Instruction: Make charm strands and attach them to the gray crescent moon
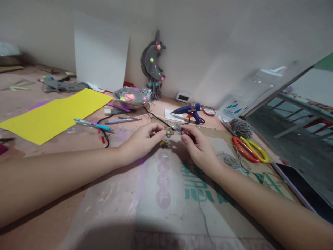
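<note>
My left hand [140, 141] pinches a small silvery-grey piece with yellow spots [169, 132] between thumb and fingertips. Facing it, my right hand [201, 147] is closed too, its thumb and forefinger at the piece's right side; whatever they grip is too small to name. Just below the fingertips hangs or lies another yellowish bit [163, 142]. Both hands are over a cardboard sheet under clear plastic [166, 208]. Behind them a blue glue gun [189, 109] rests on a white pad [169, 114].
On the left lie yellow card [59, 114], a blue pen [91, 124] and a purple pen [123, 121]. A metal bowl [132, 104] and a grey felt moon ornament [153, 60] are behind. On the right are grey yarn [241, 128], scissors [247, 149] and a phone [304, 187].
</note>
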Motion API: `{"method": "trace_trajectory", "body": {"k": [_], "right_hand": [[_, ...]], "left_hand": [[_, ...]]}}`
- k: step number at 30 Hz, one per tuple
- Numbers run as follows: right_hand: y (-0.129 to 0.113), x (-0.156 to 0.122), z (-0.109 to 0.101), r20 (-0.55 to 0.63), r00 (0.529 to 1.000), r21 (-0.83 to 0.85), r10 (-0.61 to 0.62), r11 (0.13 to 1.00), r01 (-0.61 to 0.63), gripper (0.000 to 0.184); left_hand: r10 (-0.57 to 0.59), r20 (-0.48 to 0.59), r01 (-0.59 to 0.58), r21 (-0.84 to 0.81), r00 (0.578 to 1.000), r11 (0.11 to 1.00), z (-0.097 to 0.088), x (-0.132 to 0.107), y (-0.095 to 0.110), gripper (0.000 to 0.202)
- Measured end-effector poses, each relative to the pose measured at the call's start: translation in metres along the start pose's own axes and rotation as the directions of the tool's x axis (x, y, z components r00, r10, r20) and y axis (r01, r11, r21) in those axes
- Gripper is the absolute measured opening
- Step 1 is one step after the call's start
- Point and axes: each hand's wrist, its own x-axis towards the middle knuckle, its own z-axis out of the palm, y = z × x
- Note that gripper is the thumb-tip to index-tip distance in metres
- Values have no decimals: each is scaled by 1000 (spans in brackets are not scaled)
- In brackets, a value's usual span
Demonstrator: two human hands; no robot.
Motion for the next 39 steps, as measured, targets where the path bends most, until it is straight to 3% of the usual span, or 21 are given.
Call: {"method": "trace_trajectory", "body": {"k": [6, 13, 25, 39], "right_hand": [[-1, 1, -6, 93, 978, -248, -188, 947, 205, 25], [0, 3, -8, 122, 963, -321, -241, 909, 268, 26], [0, 4, -9, 162, 968, -332, -194, 913, 238, 27], [4, 3, -6, 174, 975, -211, -136, 962, 172, 28]], "left_hand": [[50, -25, -50, -16, 998, 999, 0, 0, 0, 15], [75, -45, -73, 39, 996, 997, -1, -2, 2, 14], [73, -38, -68, 112, 997, 991, -2, -3, 5, 16], [49, -23, -47, 83, 999, 995, -2, -2, 4, 15]]}}
